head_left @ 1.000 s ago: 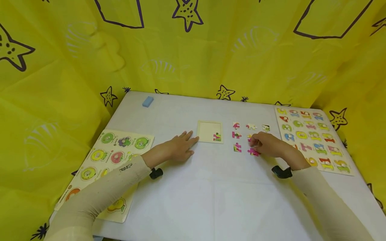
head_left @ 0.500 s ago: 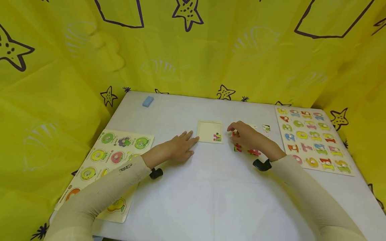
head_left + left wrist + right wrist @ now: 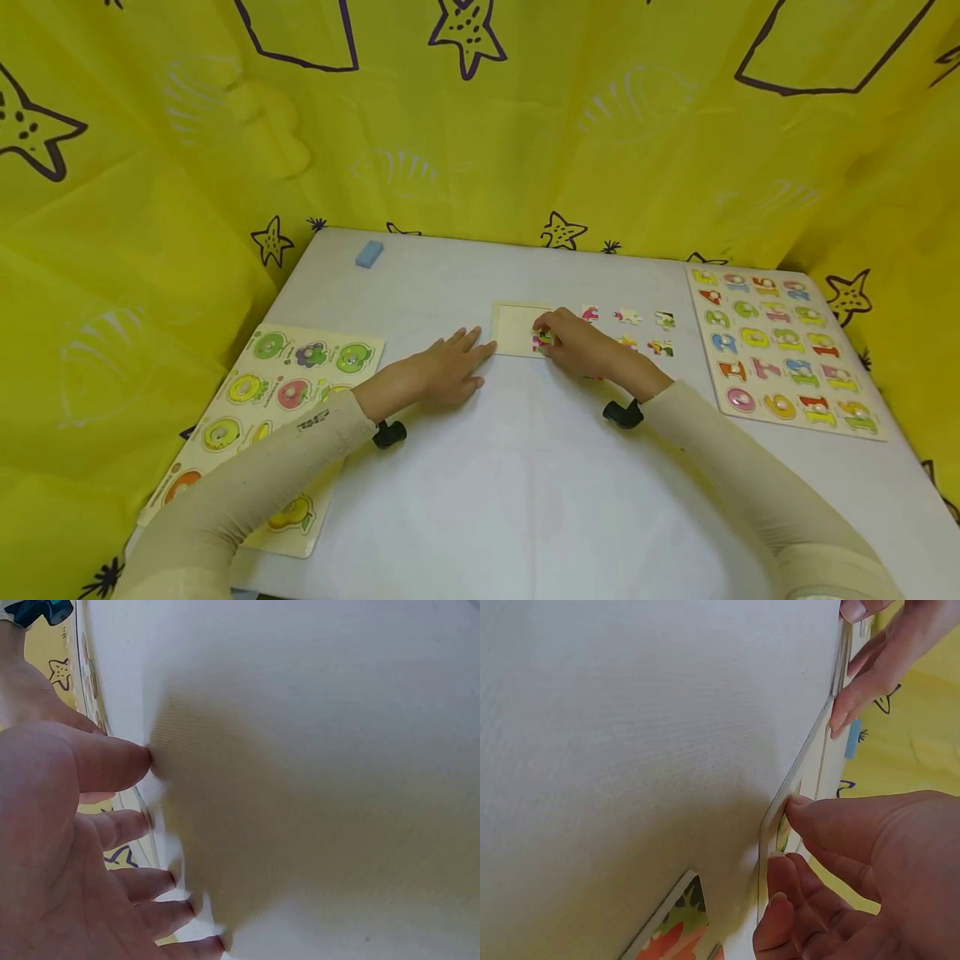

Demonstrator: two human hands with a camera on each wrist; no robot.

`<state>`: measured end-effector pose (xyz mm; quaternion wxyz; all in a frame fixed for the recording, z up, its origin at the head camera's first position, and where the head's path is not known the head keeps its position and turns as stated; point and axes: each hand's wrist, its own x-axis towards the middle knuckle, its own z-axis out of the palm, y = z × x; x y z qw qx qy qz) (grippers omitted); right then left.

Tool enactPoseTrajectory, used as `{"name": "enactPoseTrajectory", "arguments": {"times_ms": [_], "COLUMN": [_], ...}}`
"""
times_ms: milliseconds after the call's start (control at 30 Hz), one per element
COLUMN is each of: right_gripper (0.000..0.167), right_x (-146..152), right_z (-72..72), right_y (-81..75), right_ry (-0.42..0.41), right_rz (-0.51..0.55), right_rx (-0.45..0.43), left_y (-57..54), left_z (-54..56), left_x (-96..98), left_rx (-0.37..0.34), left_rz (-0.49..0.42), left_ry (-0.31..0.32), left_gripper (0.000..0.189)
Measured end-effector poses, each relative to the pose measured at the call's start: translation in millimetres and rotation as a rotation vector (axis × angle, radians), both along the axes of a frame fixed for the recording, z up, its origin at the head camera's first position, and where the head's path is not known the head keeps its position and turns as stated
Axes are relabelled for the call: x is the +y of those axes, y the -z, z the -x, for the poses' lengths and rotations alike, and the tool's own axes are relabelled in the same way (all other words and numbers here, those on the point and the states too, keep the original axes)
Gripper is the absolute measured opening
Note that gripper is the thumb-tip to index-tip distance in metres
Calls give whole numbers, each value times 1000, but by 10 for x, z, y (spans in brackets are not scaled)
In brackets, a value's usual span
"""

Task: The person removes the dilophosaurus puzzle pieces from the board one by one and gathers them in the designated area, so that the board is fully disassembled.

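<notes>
My right hand (image 3: 577, 343) reaches over the right side of a small square puzzle tray (image 3: 512, 333). Its thumb and fingertips pinch a small colourful puzzle piece (image 3: 541, 341) at the tray's lower right. In the right wrist view, a green bit of jigsaw piece (image 3: 782, 834) shows between thumb and forefinger; the fingers hide most of it. My left hand (image 3: 448, 367) lies with fingers spread, its fingertips at the tray's left edge. Right of the tray lie several loose jigsaw pieces (image 3: 627, 317), some hidden behind the right hand.
A fruit peg board (image 3: 307, 433) lies at the left, partly under the left forearm. At the right is a number peg board (image 3: 780, 354). A blue block (image 3: 369, 254) sits near the far left corner of the white table (image 3: 480, 508). Yellow curtains (image 3: 480, 142) surround it.
My right hand has moved left from the loose pieces to the tray's right side, uncovering pieces at the right of the group. My left hand stays at the tray's left edge.
</notes>
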<state>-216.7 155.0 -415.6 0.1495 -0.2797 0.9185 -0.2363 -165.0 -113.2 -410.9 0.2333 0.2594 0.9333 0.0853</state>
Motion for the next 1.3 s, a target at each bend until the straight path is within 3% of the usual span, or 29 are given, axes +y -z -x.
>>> {"name": "enactPoseTrajectory", "arguments": {"times_ms": [233, 600, 867, 1300], "right_gripper": [35, 37, 37, 23], "right_x": [-12, -42, -32, 0], "right_z": [-33, -67, 2, 49], "right_y": [-24, -62, -42, -55], "right_ry": [-30, -9, -16, -5], "right_rz": [-6, -45, -31, 8], "right_rx": [41, -5, -16, -11], "left_y": [-4, -5, -11, -18], "left_z": [-9, -6, -18, -20], "left_x": [11, 14, 9, 7], "left_rx": [9, -3, -4, -10], "left_rz": [4, 15, -1, 3], "left_ry": [3, -2, -7, -4], "left_gripper": [66, 66, 66, 66]}}
